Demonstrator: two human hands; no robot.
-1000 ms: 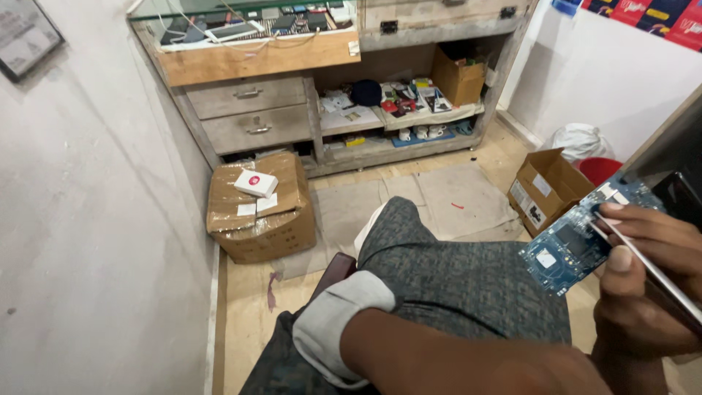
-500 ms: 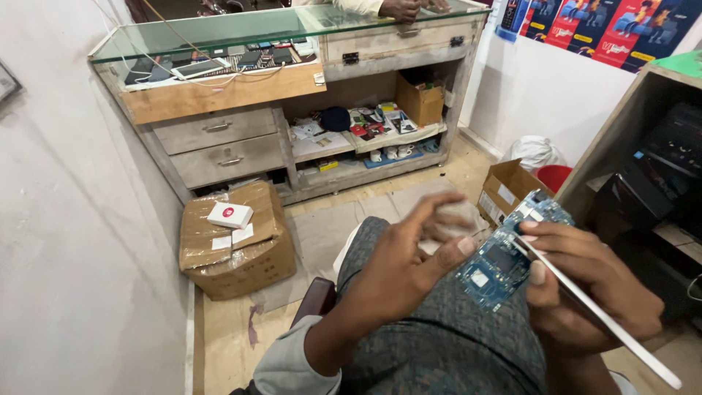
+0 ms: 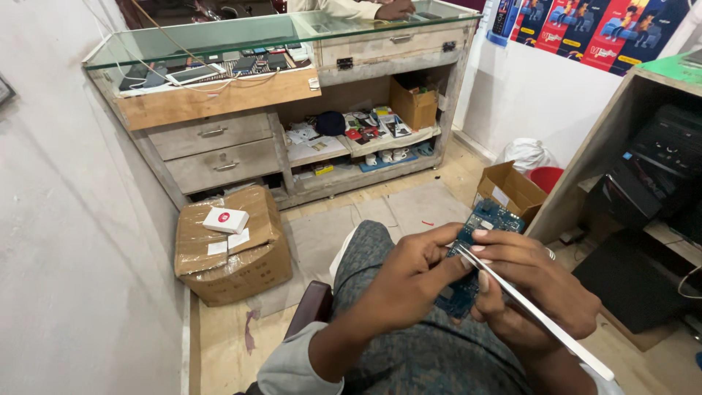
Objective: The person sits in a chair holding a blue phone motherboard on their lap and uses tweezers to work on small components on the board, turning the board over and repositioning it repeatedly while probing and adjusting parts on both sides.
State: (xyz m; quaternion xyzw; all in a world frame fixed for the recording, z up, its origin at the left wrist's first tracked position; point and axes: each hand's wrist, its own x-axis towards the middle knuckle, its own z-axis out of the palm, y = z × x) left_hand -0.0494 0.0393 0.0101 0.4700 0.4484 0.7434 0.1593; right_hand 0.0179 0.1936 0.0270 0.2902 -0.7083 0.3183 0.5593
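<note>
Open floor [image 3: 409, 208] lies ahead of the knees — bare up to the counter. A taped carton [image 3: 230, 252] blocks the left, an open box [image 3: 512, 192] and shelf unit [image 3: 643, 183] the right.

A pale plaster wall [image 3: 66, 219] runs down the left side, and a glass-topped wooden counter [image 3: 241, 80] with two grey drawers [image 3: 216, 150] and open shelves stands at the back. On the tan floor [image 3: 446, 175] sit a taped cardboard box [image 3: 234, 249] and a smaller open carton [image 3: 512, 192] — beside a white wall with bright posters [image 3: 607, 33]. A wooden shelf unit [image 3: 643, 161] fills the right edge.
</note>
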